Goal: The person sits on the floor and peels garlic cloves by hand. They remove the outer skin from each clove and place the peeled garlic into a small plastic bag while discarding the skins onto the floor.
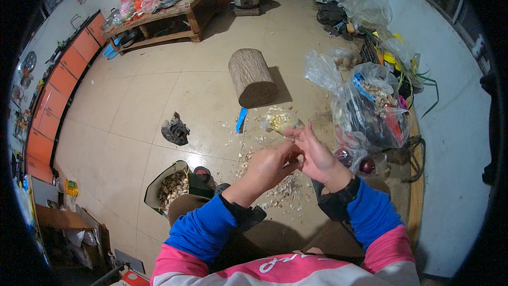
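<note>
My left hand point(272, 165) and my right hand point(315, 161) meet in front of me above the floor. The left fingers are bent in against the right palm, around a small pale piece point(299, 159) that looks like a garlic clove; which hand grips it is hard to tell. The right hand is partly spread, palm towards the left. Just beyond the fingertips lies a clear plastic bag of peeled garlic cloves point(278, 120). Garlic skins point(283, 188) are scattered on the floor under my hands. A bag of unpeeled garlic cloves point(174, 188) stands by my left knee.
A blue-handled tool point(241, 120) lies near an upturned log section point(254, 77). A crumpled dark bag point(176, 129) is on the tiles to the left. Full plastic bags point(373, 115) and a red onion point(367, 165) line the right wall. A low wooden table point(194, 22) stands far left.
</note>
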